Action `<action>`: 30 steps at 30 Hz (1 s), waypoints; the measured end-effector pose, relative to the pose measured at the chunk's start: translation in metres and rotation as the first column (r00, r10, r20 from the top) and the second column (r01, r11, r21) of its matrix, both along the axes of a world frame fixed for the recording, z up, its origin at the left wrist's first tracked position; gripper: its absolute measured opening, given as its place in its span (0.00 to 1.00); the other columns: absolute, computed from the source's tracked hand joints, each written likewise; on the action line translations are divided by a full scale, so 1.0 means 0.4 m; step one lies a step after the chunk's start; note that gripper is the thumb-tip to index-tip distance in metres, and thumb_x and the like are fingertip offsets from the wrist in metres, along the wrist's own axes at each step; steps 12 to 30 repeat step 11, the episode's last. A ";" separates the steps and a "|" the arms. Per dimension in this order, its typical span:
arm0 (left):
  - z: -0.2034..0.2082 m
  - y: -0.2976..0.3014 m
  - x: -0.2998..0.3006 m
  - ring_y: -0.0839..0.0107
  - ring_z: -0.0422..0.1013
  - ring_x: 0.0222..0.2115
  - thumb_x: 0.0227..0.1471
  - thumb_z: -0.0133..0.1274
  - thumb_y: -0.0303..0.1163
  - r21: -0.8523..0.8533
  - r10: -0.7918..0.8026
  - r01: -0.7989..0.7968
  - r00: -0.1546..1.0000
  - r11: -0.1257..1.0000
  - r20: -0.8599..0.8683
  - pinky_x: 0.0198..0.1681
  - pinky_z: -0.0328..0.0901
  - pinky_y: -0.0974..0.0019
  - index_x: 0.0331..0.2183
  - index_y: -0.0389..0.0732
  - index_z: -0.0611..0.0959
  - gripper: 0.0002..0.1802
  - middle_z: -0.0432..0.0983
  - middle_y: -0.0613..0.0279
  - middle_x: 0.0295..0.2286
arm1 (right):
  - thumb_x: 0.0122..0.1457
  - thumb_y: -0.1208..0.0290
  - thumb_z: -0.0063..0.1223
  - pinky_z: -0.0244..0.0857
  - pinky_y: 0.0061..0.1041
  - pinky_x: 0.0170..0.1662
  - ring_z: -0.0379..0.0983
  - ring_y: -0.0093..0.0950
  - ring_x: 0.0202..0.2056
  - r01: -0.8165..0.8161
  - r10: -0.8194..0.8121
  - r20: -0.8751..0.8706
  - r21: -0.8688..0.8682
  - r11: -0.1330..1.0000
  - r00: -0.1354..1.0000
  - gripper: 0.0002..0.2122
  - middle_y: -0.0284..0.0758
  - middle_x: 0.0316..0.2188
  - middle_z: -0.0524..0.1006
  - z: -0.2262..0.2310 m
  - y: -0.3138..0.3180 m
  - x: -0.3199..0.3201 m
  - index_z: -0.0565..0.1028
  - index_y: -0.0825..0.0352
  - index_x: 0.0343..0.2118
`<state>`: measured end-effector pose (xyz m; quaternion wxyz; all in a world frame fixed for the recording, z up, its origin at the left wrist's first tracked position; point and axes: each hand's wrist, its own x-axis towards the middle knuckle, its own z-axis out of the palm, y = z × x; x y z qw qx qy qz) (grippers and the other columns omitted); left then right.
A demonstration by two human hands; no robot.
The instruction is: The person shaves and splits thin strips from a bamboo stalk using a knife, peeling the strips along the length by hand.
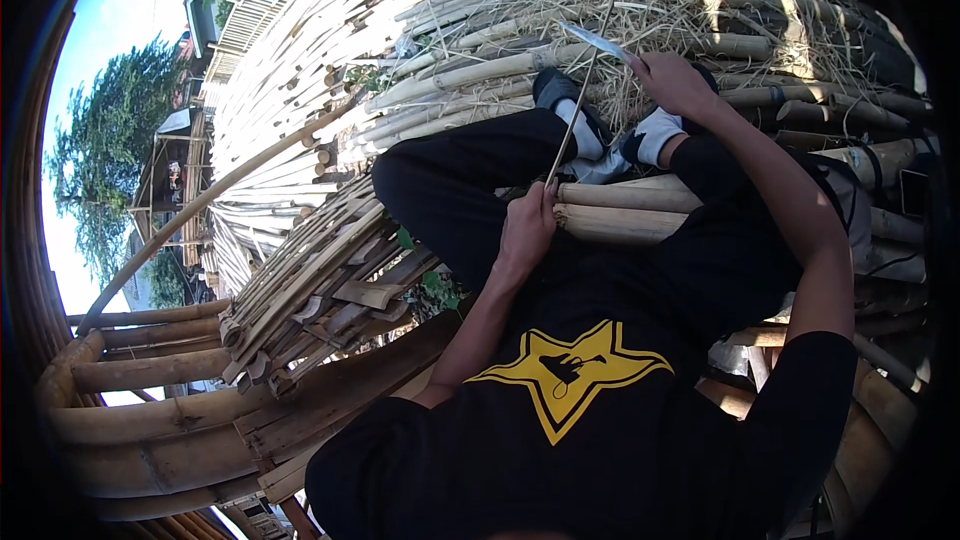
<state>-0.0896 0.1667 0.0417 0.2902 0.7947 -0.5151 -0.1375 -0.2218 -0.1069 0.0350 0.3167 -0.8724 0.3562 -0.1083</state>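
My left hand [528, 228] is closed around the lower end of a thin bamboo strip [573, 120], close to my lap. From there the strip slants up and away, past my feet to the top of the view. My right hand [672, 87] grips a knife, its handle hidden in the fist. The pale knife blade [592, 40] points left and crosses the strip; whether the edge touches it I cannot tell. Under my left hand, two cut bamboo poles [625, 210] lie side by side.
Pale shavings [640, 0] are heaped over bamboo poles beyond my feet. A stack of split bamboo [310, 290] lies to my left, beside a bamboo bench frame [160, 430]. One long curved pole [215, 190] arches at the far left. Many more poles [280, 90] cover the ground behind.
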 end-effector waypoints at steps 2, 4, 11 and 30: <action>0.003 -0.006 -0.003 0.50 0.64 0.16 0.55 0.44 0.27 0.000 0.019 -0.019 1.000 1.000 0.002 0.19 0.56 0.57 0.22 0.32 0.69 0.12 0.65 0.46 0.15 | 0.63 0.52 0.29 0.63 0.44 0.39 0.71 0.47 0.33 0.019 -0.019 0.005 0.015 1.000 1.000 0.26 0.51 0.23 0.73 -0.016 0.003 0.004 0.73 0.72 0.25; 0.001 -0.008 0.000 0.49 0.65 0.16 0.55 0.44 0.27 -0.005 0.013 -0.012 1.000 1.000 0.027 0.19 0.55 0.57 0.22 0.32 0.68 0.12 0.65 0.46 0.15 | 0.63 0.52 0.29 0.63 0.44 0.39 0.71 0.47 0.33 -0.068 0.068 0.032 0.019 0.997 0.997 0.26 0.53 0.23 0.72 -0.022 0.040 0.002 0.72 0.73 0.25; -0.017 -0.008 0.001 0.47 0.65 0.17 0.55 0.45 0.27 -0.038 0.027 -0.024 0.998 0.999 0.056 0.19 0.56 0.56 0.23 0.33 0.69 0.10 0.66 0.45 0.15 | 0.61 0.49 0.32 0.64 0.42 0.43 0.71 0.49 0.36 -0.004 0.005 -0.020 0.042 0.999 1.000 0.26 0.51 0.29 0.74 0.008 -0.011 0.009 0.73 0.72 0.30; -0.017 -0.008 0.001 0.47 0.65 0.17 0.55 0.45 0.27 -0.038 0.027 -0.024 0.998 0.999 0.056 0.19 0.56 0.56 0.23 0.33 0.69 0.10 0.66 0.45 0.15 | 0.61 0.49 0.32 0.64 0.42 0.43 0.71 0.49 0.36 -0.004 0.005 -0.020 0.042 0.999 1.000 0.26 0.51 0.29 0.74 0.008 -0.011 0.009 0.73 0.72 0.30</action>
